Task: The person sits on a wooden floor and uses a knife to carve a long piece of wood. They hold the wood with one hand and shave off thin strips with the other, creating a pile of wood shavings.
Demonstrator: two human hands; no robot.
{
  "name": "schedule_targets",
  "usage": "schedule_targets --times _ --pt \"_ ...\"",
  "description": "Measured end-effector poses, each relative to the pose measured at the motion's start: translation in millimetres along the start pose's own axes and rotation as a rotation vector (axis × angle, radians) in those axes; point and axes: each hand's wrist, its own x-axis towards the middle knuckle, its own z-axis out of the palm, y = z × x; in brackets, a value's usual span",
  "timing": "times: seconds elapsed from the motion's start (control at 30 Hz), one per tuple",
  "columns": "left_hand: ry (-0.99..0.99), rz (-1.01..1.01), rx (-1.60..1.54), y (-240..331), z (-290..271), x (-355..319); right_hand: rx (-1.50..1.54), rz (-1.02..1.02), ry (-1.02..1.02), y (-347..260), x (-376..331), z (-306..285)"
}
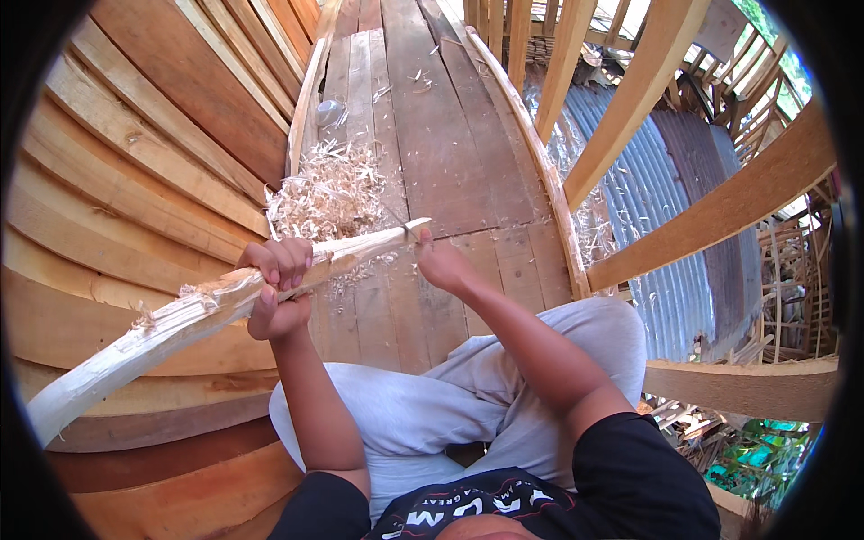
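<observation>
Person's sitting cross-legged on a plank floor [450, 153] inside what looks like a half-built wooden hull, light grey trousers, black shirt. The left hand [277, 288] is wrapped tight around a long pale wooden stick [180, 319], fingers closed right over it about midway along. The stick is rough and splintery, freshly stripped, and runs diagonally from the lower left, over the curved side planks [135, 180], up to just past the middle of the floor.

The right hand [441, 264] is at the stick's upper end, touching it near the tip. It's closed up like a fist, but it's turned away, so I can't tell what it's gripping; something thin and dark pokes out right by the tip.

Just beyond the hands there's a pile of wood shavings [328, 193] along the floor's left edge, with more scattered under the stick. Further up that edge sits a small clear round container [329, 112]. Off the right edge, past the curved ribs [630, 99], is corrugated metal sheeting [648, 180].
</observation>
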Motion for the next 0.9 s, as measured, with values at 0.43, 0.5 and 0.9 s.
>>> schedule_targets --times 0.43,0.5,0.9 --pt "-0.300 -0.037 0.007 3.7 0.2 1.0 -0.171 -0.074 -0.009 -80.6 -41.6 -29.3" --pt "-0.298 -0.048 -0.011 0.7 6.2 3.9 -0.174 0.002 0.052 -12.3 6.1 -16.6" --pt "-0.311 -0.049 -0.058 1.1 -10.6 2.5 -0.120 -0.022 0.100 -0.6 20.1 -11.0"
